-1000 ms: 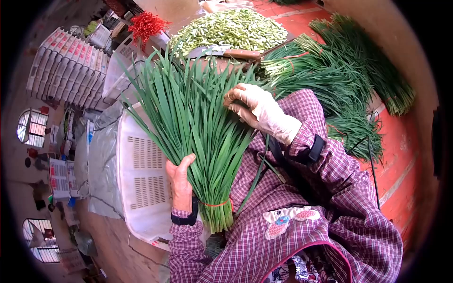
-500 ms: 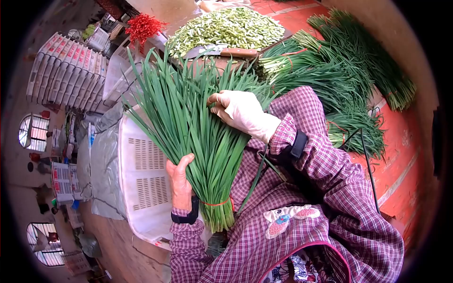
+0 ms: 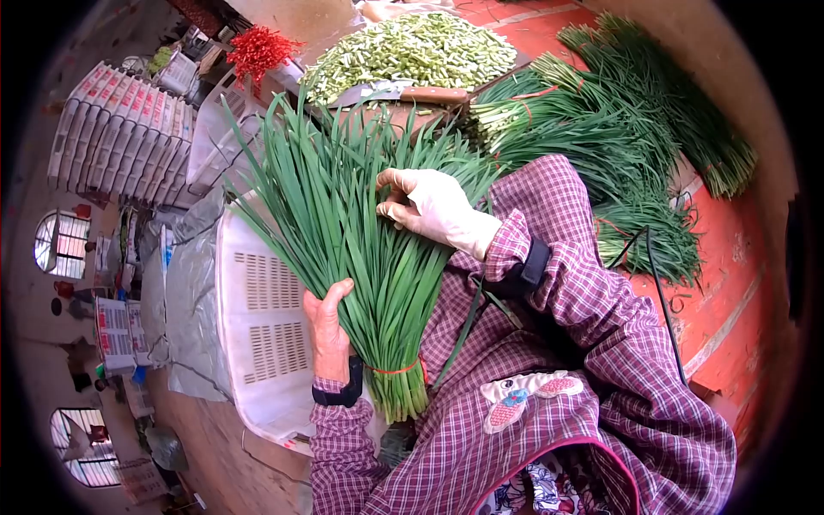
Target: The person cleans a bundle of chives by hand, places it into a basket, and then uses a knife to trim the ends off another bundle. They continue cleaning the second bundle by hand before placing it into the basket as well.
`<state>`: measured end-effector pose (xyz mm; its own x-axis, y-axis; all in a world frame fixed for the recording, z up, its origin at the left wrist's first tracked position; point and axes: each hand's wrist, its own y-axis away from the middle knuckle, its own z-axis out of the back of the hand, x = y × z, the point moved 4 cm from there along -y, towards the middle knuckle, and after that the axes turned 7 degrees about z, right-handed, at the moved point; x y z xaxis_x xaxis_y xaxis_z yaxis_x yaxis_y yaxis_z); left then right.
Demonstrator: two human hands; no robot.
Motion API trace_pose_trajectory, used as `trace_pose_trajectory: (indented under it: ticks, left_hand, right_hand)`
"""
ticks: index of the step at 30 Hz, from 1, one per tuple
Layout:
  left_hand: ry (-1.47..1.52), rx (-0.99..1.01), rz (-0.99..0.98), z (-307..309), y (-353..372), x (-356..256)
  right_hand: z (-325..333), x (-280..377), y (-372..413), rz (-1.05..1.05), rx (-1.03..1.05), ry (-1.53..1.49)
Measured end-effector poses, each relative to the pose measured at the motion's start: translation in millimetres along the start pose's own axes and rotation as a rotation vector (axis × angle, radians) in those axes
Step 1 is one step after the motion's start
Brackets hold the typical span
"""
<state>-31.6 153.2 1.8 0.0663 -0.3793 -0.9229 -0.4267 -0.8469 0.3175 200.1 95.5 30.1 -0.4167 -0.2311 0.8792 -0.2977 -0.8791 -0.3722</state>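
1. At the far left of the work area, the bundle is being flanked by a white slotted crate.
2. The bundle of green leaves is being held at its left side by the bare left hand, thumb across the front (the other fingers are being hidden by the leaves).
3. The bundle is being held over the lap, its long axis slanting from the stem end, near the torso, up and slightly left to the fanned tips; the stems are being bound by a red band.
4. The upper leaves are being met from the right by the gloved right hand, nearer the tips than the left hand. Its fingers are being curved, with a narrow thumb-to-forefinger gap; whether a leaf is being pinched cannot be told.
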Motion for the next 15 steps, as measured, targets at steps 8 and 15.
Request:
trace_pose_trajectory:
  ticks: [8, 15]
  left_hand:
    - [0.009, 0.002, -0.001, 3.6, -2.8, 3.1]
    - [0.011, 0.007, -0.008, 4.1, -4.2, 3.5]
  right_hand:
    - [-3.1, -1.3, -2.2, 0.034, 0.078, -0.098]
    - [-3.8, -1.0, -1.8, -0.005, 0.05, -0.174]
